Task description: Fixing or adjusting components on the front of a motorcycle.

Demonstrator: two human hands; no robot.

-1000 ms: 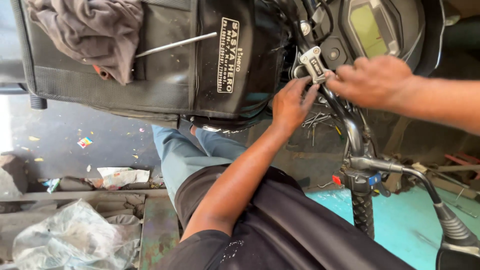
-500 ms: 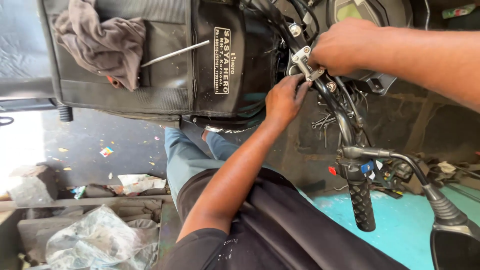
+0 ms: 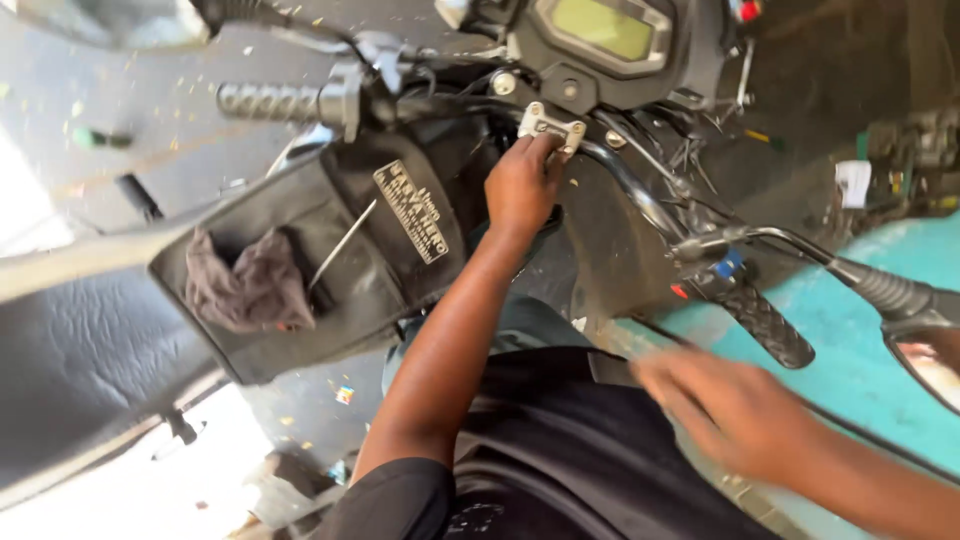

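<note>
head cam, looks down close over motorcycle handlebar (image 3: 640, 200).

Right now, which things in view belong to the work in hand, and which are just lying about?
In hand:
left hand on the handlebar clamp
handlebar
right hand, blurred, holding nothing

Lying about:
grey rag on the tank bag
thin metal rod
mirror
</note>
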